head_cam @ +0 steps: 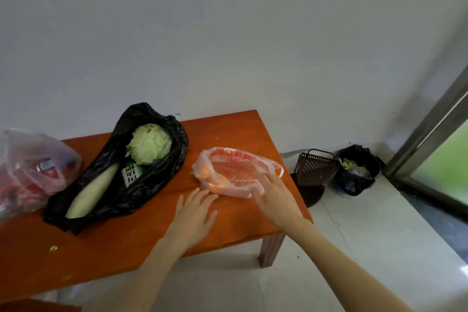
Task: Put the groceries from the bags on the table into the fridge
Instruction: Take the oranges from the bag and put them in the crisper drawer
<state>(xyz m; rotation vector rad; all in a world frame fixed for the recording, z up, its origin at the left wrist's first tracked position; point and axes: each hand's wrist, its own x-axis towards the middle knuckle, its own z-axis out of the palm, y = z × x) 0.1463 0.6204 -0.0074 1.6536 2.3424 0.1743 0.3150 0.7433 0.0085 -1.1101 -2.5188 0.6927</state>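
While both hands hover flat over the table (106,248), neither grip has anything in it: the right hand (274,196) lies with relaxed fingers on the near right end of the orange bag (235,172), and the left hand (195,213) is spread just short of its near left corner. That bag sits straight ahead near the table's right edge, long axis running left to right, so I'd guess the right hand takes it; the black bag (162,180) with cabbage (149,143) and radish (93,190) is further left.
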